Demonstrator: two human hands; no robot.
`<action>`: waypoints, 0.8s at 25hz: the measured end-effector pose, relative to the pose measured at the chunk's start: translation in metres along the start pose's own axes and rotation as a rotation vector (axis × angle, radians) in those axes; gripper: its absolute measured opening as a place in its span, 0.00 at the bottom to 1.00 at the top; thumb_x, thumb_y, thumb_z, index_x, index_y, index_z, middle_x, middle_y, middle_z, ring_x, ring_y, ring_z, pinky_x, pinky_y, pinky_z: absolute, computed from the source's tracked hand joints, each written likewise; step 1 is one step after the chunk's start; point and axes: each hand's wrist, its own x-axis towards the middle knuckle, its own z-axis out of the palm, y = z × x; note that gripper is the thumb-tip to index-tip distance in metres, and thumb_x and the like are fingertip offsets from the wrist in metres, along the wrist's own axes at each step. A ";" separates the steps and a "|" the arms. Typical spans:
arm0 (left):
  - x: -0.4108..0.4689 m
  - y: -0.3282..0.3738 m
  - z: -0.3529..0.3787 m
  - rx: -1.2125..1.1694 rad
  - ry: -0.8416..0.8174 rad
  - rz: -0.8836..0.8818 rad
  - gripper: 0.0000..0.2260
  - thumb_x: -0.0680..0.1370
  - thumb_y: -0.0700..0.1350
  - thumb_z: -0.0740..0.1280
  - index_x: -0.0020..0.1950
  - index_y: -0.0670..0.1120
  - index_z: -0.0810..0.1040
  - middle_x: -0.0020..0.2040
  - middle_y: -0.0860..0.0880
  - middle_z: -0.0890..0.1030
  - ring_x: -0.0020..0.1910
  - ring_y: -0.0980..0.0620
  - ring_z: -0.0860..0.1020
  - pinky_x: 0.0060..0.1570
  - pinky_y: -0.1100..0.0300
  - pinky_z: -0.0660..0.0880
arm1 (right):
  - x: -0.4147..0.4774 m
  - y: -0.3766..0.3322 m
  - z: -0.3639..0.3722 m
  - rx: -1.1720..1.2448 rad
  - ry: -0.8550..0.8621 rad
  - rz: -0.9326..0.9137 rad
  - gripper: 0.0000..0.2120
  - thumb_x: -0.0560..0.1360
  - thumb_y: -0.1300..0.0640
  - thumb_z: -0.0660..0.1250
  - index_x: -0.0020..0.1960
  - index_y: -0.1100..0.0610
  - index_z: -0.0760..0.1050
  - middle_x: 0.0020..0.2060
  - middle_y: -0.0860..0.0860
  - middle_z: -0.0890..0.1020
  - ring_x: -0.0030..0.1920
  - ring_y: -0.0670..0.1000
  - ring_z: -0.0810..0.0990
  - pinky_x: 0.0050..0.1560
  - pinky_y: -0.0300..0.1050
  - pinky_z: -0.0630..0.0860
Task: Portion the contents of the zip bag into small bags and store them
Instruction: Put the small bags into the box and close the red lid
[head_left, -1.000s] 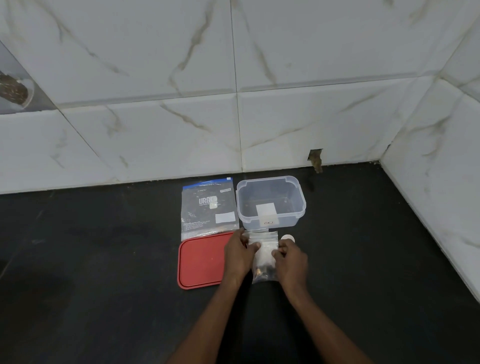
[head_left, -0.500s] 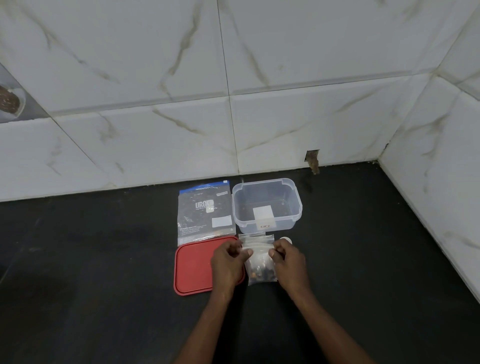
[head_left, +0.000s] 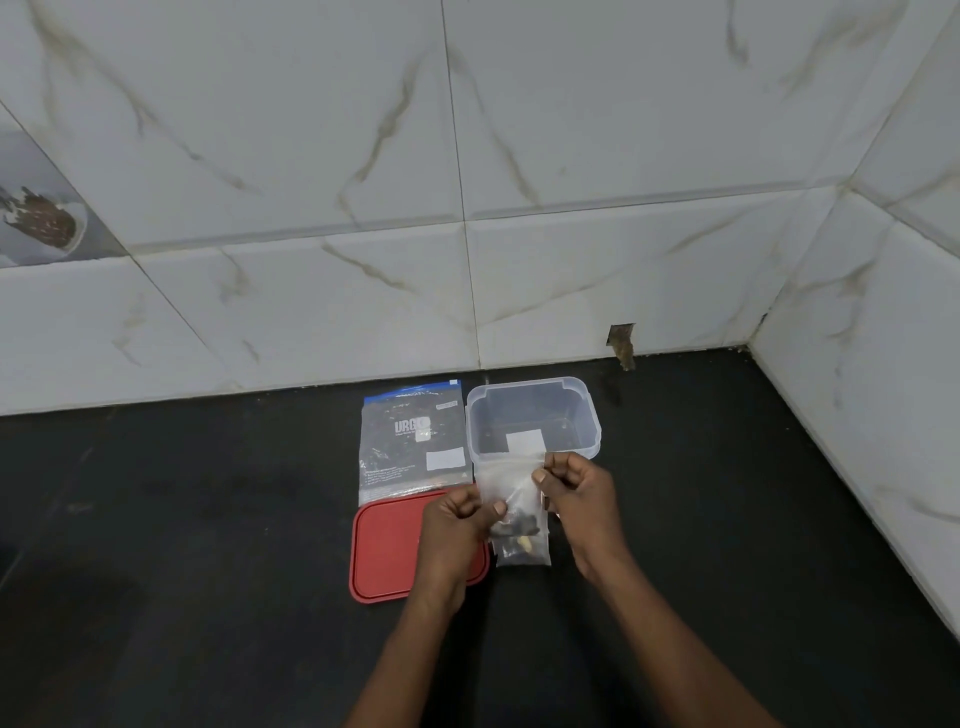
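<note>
Both hands lifted small bag (head_left: 511, 512) toward the tub (head_left: 535, 415) | left hand (head_left: 457, 525), right hand (head_left: 574, 486) fingers pinched its top | should've sealed fully first

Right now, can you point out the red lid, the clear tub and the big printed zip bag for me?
red lid (head_left: 387, 551): head view, on its bare left half.
clear tub (head_left: 589, 415): head view, on its right wall.
printed zip bag (head_left: 410, 436): head view, on the dark printed front, near the middle.

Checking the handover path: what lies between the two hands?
Head view: only the small clear bag, pinched by left hand and right hand.
</note>
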 end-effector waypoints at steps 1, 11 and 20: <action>0.000 0.004 0.004 -0.019 -0.014 -0.017 0.10 0.75 0.29 0.69 0.54 0.37 0.84 0.49 0.37 0.87 0.47 0.38 0.86 0.48 0.48 0.83 | 0.002 -0.002 -0.001 -0.031 0.038 -0.012 0.04 0.74 0.67 0.70 0.47 0.61 0.80 0.42 0.55 0.85 0.39 0.47 0.81 0.39 0.39 0.77; 0.009 0.023 0.030 -0.013 0.094 -0.239 0.06 0.78 0.37 0.71 0.41 0.37 0.82 0.32 0.44 0.82 0.31 0.48 0.81 0.46 0.44 0.82 | 0.007 -0.013 -0.009 -0.231 0.201 -0.153 0.02 0.75 0.59 0.70 0.45 0.56 0.81 0.38 0.49 0.84 0.40 0.49 0.83 0.43 0.45 0.80; 0.123 0.041 0.074 0.480 0.319 -0.077 0.04 0.74 0.37 0.74 0.45 0.37 0.82 0.46 0.36 0.85 0.46 0.38 0.85 0.48 0.44 0.83 | 0.068 -0.023 -0.041 -0.735 0.169 -0.133 0.20 0.79 0.59 0.64 0.70 0.57 0.71 0.62 0.57 0.78 0.61 0.56 0.78 0.62 0.51 0.76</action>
